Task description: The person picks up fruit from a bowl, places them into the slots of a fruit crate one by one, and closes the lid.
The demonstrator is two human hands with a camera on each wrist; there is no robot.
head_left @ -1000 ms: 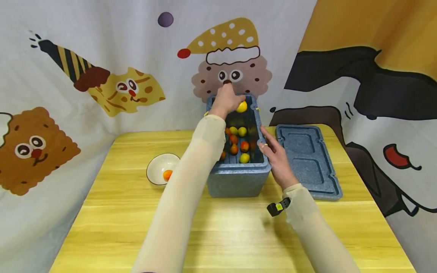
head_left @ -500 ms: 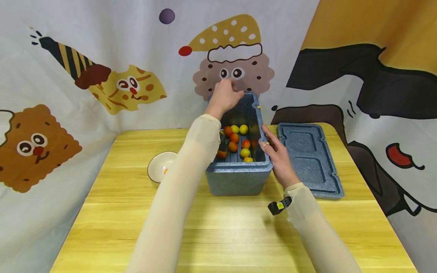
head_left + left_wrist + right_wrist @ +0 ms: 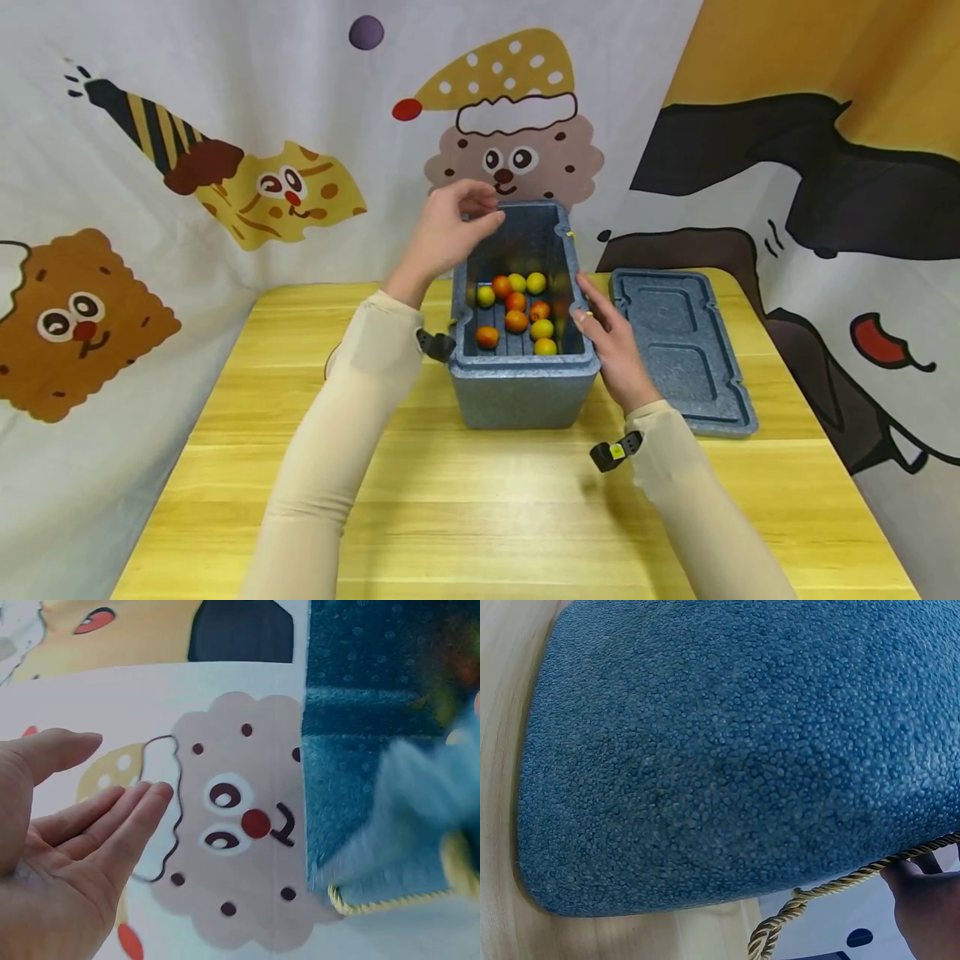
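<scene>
A deep grey-blue foam box (image 3: pixel 525 396) stands without its lid at the middle of the table's far side. Several small round yellow and orange-red fruits (image 3: pixel 516 321) lie on its ribbed floor. My left hand (image 3: pixel 450 229) is raised over the box's far left corner, thumb apart from the fingers; the left wrist view shows its palm (image 3: pixel 71 900) bare. My right hand (image 3: pixel 611 350) rests against the right wall, thumb on the rim and fingers extended along the outside. In the right wrist view that hand (image 3: pixel 930 904) is beside the twisted yellow rope (image 3: pixel 847 881), partly cut off by the frame.
The foam lid (image 3: pixel 678 350) lies on the table (image 3: pixel 495 508) right of the box, its recessed side up. Left of the box, my left sleeve hides nearly all of a bowl. A curtain with cartoon prints (image 3: pixel 247 100) hangs close behind the table.
My left hand held a yellow fruit over the box, let it go, then drew back left and spread its fingers. Another yellow fruit now lies near the box's front. My right hand stayed put.
</scene>
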